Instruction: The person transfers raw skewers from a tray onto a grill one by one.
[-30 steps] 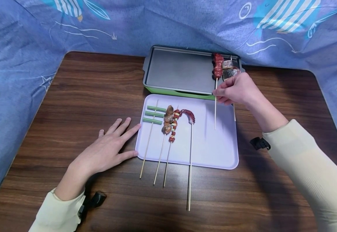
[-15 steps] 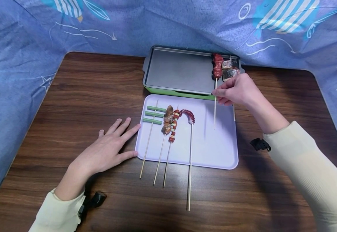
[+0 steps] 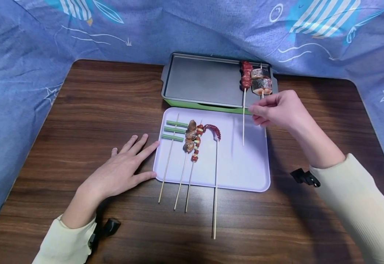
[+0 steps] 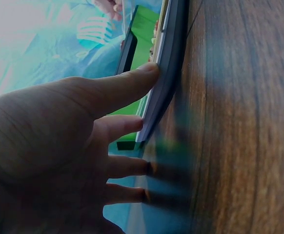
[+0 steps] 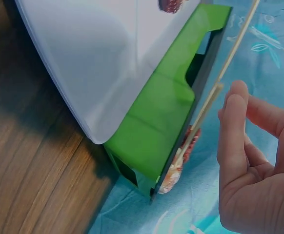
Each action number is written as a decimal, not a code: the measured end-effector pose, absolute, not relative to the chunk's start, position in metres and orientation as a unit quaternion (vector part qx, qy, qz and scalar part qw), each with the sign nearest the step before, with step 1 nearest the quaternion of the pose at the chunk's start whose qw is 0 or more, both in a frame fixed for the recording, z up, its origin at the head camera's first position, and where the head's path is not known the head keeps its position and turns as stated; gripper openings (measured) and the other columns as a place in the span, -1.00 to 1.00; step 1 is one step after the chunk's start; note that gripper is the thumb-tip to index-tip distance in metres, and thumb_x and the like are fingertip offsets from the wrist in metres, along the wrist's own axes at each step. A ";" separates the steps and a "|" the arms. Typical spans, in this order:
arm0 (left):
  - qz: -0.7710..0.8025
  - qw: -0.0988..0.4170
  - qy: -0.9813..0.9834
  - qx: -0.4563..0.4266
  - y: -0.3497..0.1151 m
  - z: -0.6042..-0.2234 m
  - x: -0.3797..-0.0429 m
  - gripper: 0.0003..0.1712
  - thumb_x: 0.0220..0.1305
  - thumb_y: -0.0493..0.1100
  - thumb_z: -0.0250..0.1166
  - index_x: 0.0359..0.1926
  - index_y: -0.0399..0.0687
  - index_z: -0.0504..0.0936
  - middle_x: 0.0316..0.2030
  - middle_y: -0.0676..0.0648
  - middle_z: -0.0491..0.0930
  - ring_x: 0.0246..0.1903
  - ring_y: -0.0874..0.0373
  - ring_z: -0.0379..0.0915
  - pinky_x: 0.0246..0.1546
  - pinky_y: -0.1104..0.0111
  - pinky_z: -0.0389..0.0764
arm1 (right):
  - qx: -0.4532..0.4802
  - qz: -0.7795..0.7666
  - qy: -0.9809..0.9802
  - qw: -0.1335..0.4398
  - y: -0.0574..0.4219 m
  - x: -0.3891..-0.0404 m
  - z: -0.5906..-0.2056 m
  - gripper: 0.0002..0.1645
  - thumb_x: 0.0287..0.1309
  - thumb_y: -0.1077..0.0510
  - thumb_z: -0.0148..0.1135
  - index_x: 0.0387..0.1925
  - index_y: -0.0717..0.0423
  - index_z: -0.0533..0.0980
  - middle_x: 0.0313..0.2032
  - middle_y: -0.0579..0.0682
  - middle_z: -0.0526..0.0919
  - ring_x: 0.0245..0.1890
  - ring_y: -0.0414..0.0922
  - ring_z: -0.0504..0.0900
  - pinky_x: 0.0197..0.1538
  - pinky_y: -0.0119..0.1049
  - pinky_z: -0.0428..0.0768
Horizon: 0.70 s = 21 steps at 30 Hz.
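Note:
My left hand (image 3: 119,170) lies with spread fingers at the left edge of the lilac tray (image 3: 245,165); its thumb and index fingertip touch the rim. In the right wrist view my right hand (image 5: 259,151) holds nothing, thumb and fingertips close together beside the sticks. On the grill's right end lies a red meat skewer (image 3: 246,75), its stick reaching over the tray. To its right is a fish skewer (image 3: 262,85) with silvery skin, its stick partly hidden by my right hand. The grill (image 3: 208,80) has a dark plate and a green body (image 5: 149,119).
On the tray lie a green-stalk skewer (image 3: 173,137), a brown meat skewer (image 3: 190,135), a thin red-and-pale skewer (image 3: 196,143) and a curled tentacle skewer (image 3: 214,130). Their sticks stick out past the tray's front edge. A blue patterned cloth (image 3: 139,29) hangs behind the wooden table (image 3: 119,234).
My right hand has let go of the red meat skewer's stick and moved to the right and slightly towards me. The skewer stays on the grill. My left hand has not moved.

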<state>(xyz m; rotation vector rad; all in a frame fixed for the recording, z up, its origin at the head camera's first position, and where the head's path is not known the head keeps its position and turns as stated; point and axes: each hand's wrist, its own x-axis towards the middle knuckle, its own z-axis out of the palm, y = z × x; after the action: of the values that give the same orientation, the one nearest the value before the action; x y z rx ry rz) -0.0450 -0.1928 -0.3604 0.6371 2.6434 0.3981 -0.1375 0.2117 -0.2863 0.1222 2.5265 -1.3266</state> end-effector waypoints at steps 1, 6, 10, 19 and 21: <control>0.142 0.195 0.943 0.227 -0.193 -0.360 -0.045 -0.07 0.32 0.33 0.15 0.56 0.35 -0.09 0.54 -0.16 -0.17 0.49 -0.22 -0.32 0.09 -0.51 0.01 | 0.041 -0.464 0.874 0.140 0.213 -0.133 -0.286 -0.57 0.20 0.12 0.38 -0.08 0.44 0.61 -0.51 0.03 0.72 -0.52 -0.12 0.73 -0.36 -0.15 0.69; 0.141 0.198 0.943 0.227 -0.193 -0.360 -0.045 -0.06 0.32 0.34 0.15 0.56 0.35 -0.09 0.54 -0.17 -0.17 0.49 -0.22 -0.33 0.09 -0.51 0.01 | 0.028 -0.478 0.868 0.134 0.218 -0.107 -0.285 -0.57 0.20 0.10 0.37 -0.10 0.44 0.61 -0.52 0.06 0.72 -0.52 -0.11 0.72 -0.37 -0.16 0.69; 0.141 0.200 0.943 0.226 -0.193 -0.359 -0.046 -0.06 0.32 0.34 0.14 0.56 0.36 -0.10 0.54 -0.17 -0.18 0.49 -0.22 -0.33 0.08 -0.52 0.00 | 0.013 -0.478 0.864 0.156 0.220 -0.085 -0.288 -0.59 0.22 0.11 0.37 -0.12 0.44 0.61 -0.49 0.08 0.72 -0.51 -0.11 0.73 -0.37 -0.15 0.69; 0.143 0.199 0.943 0.226 -0.193 -0.359 -0.045 -0.06 0.32 0.35 0.14 0.56 0.36 -0.10 0.54 -0.17 -0.17 0.49 -0.22 -0.32 0.07 -0.52 0.00 | -0.020 -0.481 0.838 0.258 0.213 -0.045 -0.320 -0.71 0.18 0.24 0.34 -0.14 0.41 0.64 -0.42 0.14 0.73 -0.45 -0.09 0.72 -0.33 -0.24 0.69; 0.143 0.198 0.943 0.226 -0.193 -0.359 -0.045 -0.06 0.32 0.34 0.14 0.56 0.36 -0.10 0.53 -0.17 -0.16 0.49 -0.23 -0.32 0.07 -0.52 0.00 | -0.022 -0.487 0.831 0.268 0.208 -0.039 -0.330 -0.73 0.16 0.22 0.37 -0.18 0.39 0.65 -0.46 0.12 0.73 -0.46 -0.06 0.71 -0.33 -0.24 0.69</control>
<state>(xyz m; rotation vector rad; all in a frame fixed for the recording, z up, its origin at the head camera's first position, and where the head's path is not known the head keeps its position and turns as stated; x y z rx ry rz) -0.0451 -0.1930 -0.3590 0.6331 2.6384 0.3995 -0.0390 0.2079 -0.3301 -0.0587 2.2410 -1.3145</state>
